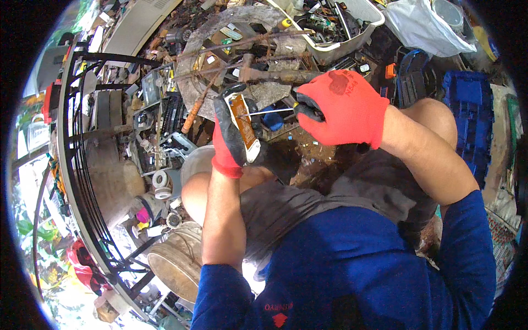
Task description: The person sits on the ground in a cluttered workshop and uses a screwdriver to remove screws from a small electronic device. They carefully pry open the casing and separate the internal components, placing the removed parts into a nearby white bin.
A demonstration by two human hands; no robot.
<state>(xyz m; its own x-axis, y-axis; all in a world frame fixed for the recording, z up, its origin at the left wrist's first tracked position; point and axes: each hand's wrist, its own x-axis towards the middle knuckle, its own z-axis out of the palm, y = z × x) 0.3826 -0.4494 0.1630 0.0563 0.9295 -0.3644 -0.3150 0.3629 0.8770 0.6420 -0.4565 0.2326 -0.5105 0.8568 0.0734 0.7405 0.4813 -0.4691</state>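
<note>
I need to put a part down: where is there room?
Mostly open: brown ground between the right hand and grey shorts, scraps dotting it; and a smaller patch of round slab below the hammer. Crowded: the slab's middle and the white bin.

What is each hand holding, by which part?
Left hand: a narrow brown and white piece, held along its long sides. Right hand: a screwdriver, by the handle end, mostly hidden.

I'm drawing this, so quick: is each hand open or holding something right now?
Left hand: closed, holding a long brown-and-white piece.
Right hand: closed, holding a thin-shafted tool.
</note>
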